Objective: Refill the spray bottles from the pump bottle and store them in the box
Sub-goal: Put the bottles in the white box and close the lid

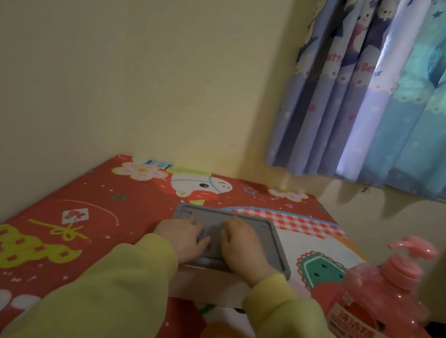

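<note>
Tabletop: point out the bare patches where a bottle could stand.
Free: the red cloth left of the grey-lidded box, out to the wall; also the far strip behind the box. Crowded: the near right corner, where the pink pump bottle stands beside the right hand.

you've got one box (229, 281) with one grey lid (272, 239), one pink pump bottle (377, 305), two hands on the lid: left hand (183, 234), right hand (242, 246). one table (38, 229), one curtain (382, 90).
</note>
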`<state>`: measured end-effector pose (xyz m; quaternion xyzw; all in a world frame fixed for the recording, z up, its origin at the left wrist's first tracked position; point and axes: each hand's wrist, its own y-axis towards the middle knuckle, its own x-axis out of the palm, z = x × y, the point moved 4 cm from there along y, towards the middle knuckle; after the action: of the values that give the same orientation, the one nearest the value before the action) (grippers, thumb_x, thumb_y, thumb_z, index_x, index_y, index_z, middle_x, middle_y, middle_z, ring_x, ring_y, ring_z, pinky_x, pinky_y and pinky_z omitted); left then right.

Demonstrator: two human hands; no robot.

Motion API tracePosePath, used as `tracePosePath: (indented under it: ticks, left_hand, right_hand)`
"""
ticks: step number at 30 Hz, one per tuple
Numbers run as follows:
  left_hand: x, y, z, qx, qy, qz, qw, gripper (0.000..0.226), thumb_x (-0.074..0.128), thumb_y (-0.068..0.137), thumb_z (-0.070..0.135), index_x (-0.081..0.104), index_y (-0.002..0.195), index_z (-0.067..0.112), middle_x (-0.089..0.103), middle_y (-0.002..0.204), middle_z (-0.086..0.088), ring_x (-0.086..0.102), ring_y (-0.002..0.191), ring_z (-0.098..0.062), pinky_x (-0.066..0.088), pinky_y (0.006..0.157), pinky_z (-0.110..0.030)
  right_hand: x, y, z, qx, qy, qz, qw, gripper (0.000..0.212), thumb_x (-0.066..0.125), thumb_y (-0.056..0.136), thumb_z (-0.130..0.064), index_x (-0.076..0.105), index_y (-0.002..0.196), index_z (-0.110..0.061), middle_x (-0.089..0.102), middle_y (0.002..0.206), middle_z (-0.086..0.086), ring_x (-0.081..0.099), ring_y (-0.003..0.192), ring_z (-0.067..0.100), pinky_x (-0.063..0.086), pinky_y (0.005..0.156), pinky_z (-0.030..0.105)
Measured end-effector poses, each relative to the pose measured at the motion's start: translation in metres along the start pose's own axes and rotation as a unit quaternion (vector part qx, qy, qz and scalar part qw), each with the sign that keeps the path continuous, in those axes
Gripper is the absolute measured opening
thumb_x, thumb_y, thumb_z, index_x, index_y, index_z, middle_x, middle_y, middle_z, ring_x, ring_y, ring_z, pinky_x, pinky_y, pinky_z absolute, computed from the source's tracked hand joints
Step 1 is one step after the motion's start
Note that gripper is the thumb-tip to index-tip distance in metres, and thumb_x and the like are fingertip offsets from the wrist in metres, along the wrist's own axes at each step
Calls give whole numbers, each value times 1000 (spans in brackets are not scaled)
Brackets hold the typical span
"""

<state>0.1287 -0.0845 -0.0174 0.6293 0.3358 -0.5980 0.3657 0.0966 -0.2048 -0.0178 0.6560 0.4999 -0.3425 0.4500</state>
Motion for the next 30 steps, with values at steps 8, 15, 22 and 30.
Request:
tracePosePath:
  ticks: [8,15,22,30]
  left_hand:
    - [4,11,0,1,-1,16,1000,38,25,99,29,44,128,15,49,131,-13,49,117,-31,41,90,-38]
    - [6,37,-28,-27,-30,-40,998,73,21,94,55,5,147,9,-2,158,-8,-1,146,-22,6,116,-50]
    - [12,42,-34,-17,-85,-63,994,74,23,94,54,3,148,7,-2,158,-9,1,146,-21,8,119,-40]
    - [8,20,-47,-100,-437,98,889,60,49,94,29,24,143,5,29,151,-13,31,137,-27,28,107,-33]
  right_hand:
    - [25,10,-14,16,-30,-87,996,40,25,101,-26,41,134,-13,27,153,5,22,142,18,12,116,50]
    - [25,7,-16,14,-21,-50,998,36,26,100,-27,47,126,-15,43,140,3,35,133,20,19,114,46]
    - [26,7,-18,6,-40,-55,998,39,29,98,-34,44,130,-18,42,140,4,33,133,22,21,111,49]
    - [21,5,-20,16,-45,-96,994,50,31,96,-45,36,139,-20,29,150,6,23,140,23,11,114,51]
